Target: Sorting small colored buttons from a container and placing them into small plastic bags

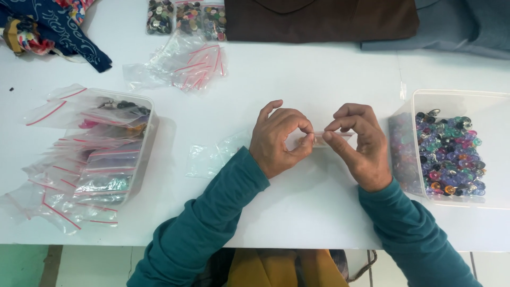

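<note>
At the centre of a white table (297,79), the left hand (279,139) and right hand (357,143) pinch the ends of a small clear zip bag (324,137), fingertips clamped on it, its long axis running nine to three o'clock. A clear tub of coloured buttons (450,151) sits at three o'clock, a tub of filled bags (109,151) at nine, folded brown cloth (319,18) at twelve.
</note>
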